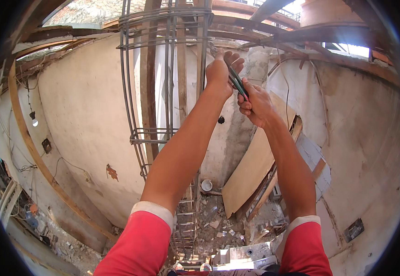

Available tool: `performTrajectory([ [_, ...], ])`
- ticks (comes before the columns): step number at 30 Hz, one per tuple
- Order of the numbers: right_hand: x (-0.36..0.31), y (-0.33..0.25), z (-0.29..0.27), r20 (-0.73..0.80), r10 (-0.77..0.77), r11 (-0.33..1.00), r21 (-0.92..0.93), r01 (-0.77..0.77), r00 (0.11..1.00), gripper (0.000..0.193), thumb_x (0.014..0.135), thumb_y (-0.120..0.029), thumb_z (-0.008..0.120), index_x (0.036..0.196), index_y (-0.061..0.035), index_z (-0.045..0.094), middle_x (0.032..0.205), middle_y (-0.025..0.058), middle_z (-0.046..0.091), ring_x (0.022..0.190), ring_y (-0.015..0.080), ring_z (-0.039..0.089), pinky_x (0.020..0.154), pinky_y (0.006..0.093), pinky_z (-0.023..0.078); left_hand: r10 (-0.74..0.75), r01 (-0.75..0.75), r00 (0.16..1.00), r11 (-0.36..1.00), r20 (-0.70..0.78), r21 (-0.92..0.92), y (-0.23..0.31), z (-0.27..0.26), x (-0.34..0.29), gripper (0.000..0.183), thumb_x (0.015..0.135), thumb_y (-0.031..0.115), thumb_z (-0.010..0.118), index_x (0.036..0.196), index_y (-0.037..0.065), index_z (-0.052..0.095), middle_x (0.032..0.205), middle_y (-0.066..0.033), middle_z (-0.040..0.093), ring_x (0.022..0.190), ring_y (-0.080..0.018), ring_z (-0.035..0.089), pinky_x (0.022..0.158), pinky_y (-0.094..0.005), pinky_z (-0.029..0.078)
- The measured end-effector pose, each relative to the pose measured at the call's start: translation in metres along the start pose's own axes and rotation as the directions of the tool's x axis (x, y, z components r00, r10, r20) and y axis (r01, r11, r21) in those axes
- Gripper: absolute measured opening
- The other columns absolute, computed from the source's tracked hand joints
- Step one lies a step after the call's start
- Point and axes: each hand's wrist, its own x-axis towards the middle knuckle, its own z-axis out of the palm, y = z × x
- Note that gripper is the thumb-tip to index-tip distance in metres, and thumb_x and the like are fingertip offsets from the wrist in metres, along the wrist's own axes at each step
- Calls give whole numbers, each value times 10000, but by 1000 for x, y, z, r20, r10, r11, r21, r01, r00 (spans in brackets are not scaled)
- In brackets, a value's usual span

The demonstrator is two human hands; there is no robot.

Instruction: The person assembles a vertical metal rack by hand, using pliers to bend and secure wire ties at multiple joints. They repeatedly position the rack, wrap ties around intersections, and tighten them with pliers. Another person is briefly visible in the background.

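Note:
Both my arms reach up and forward toward a cage of steel reinforcing bars (168,87). My right hand (258,105) is closed around the dark green handles of what look like pliers (237,80), which slant up to the left. Just right of the upper bars, my left hand (222,73) has its fingers curled by the upper end of the pliers. Whatever the left fingers pinch is too small to make out. The jaws of the pliers are hidden at the left hand.
Wooden posts (149,92) stand behind the bars, with timber beams (296,36) overhead. A board (250,170) leans at the lower right. Rubble (216,221) covers the floor far below, near a white bucket (206,185). On the left hangs a light bulb (35,123).

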Motion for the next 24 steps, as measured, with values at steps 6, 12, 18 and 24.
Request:
performTrajectory([
  [6, 1, 20, 21, -70, -608, 682, -555, 475, 791, 373, 1112, -336, 455, 1027, -4, 602, 824, 109, 669, 557, 136, 555, 531, 331, 448, 315, -151, 930, 797, -190, 584, -21, -5, 21, 436, 1106, 430, 436, 1137, 21, 585, 922, -91, 620, 802, -201, 610, 759, -359, 526],
  [12, -6, 15, 9, 9, -103, 977, 189, 100, 995, 380, 1115, -390, 464, 1072, -41, 607, 783, 49, 640, 577, 92, 534, 513, 290, 424, 134, -143, 989, 970, 60, 198, -11, -15, -5, 391, 1113, 390, 442, 1077, 25, 576, 836, -39, 583, 739, -163, 575, 679, -330, 502],
  [18, -14, 27, 40, -174, -530, 813, -381, 440, 830, 353, 1121, -326, 435, 1058, -17, 595, 782, 104, 644, 588, 132, 572, 517, 322, 451, 199, -160, 980, 830, -16, 535, -9, -24, 12, 445, 1090, 406, 485, 1152, -30, 554, 845, -72, 579, 647, -198, 581, 631, -334, 520],
  [24, -5, 32, 9, 32, -70, 967, 247, 60, 997, 328, 1129, -330, 414, 1076, -48, 572, 712, 56, 578, 561, 139, 521, 566, 298, 468, 90, -99, 995, 970, 53, 223, -3, -20, -5, 425, 1082, 459, 502, 1027, 40, 546, 803, -31, 542, 633, -133, 514, 568, -304, 449],
])
